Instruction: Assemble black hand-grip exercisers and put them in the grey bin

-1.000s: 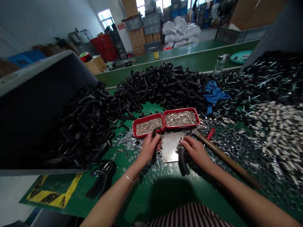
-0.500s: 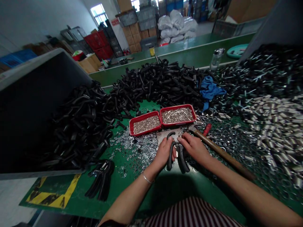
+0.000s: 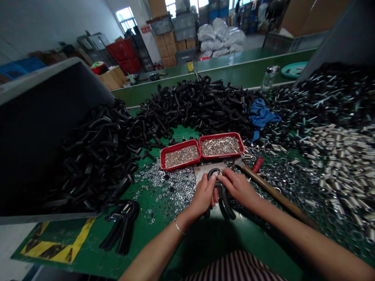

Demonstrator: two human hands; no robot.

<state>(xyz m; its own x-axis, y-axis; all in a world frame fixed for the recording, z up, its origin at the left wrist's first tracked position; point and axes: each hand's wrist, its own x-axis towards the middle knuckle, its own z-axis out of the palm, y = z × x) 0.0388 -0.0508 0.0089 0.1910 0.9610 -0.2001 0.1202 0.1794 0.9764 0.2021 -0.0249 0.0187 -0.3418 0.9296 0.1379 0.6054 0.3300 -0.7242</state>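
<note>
My left hand point(image 3: 202, 195) is closed round a black two-handled tool point(image 3: 225, 203) with a curved hook at its upper end. Its handles point down towards me, partly covered by my fingers. With its fingertips pinched, my right hand point(image 3: 238, 188) is at the hooked end, on a small shiny metal part point(image 3: 220, 171) whose exact kind is unclear. Both hands are over a flat metal plate point(image 3: 202, 170) on the green table. Just beyond stand two red trays, one of tiny metal pieces point(image 3: 181, 156), the other of small pins point(image 3: 221, 146).
A wooden-handled hammer point(image 3: 269, 187) and a red handle point(image 3: 258, 165) lie to the right, near heaped metal cylinders point(image 3: 342, 156). Loose rings point(image 3: 164, 195) cover the table. Black handles point(image 3: 190, 101) pile up behind and by a grey bin point(image 3: 38, 86). Similar black tools point(image 3: 123, 226) lie front left.
The hooked end has turned and lies closer to my right fingertips, which have shifted slightly left onto it. The whole view has tilted a little.
</note>
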